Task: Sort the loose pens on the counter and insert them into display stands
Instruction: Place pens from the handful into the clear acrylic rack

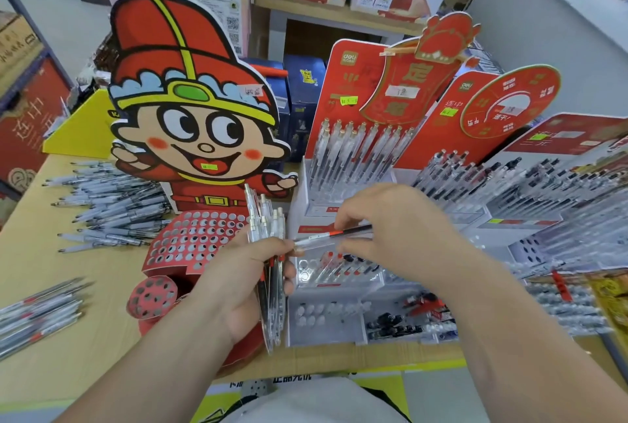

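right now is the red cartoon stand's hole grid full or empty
Empty where visible: the hole grid shows bare holes, no pens standing in it; the left hand covers its right edge.

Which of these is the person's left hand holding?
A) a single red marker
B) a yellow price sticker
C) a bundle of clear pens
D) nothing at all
C: the left hand grips a bundle of clear pens standing roughly upright, while the right hand pinches a single pen.
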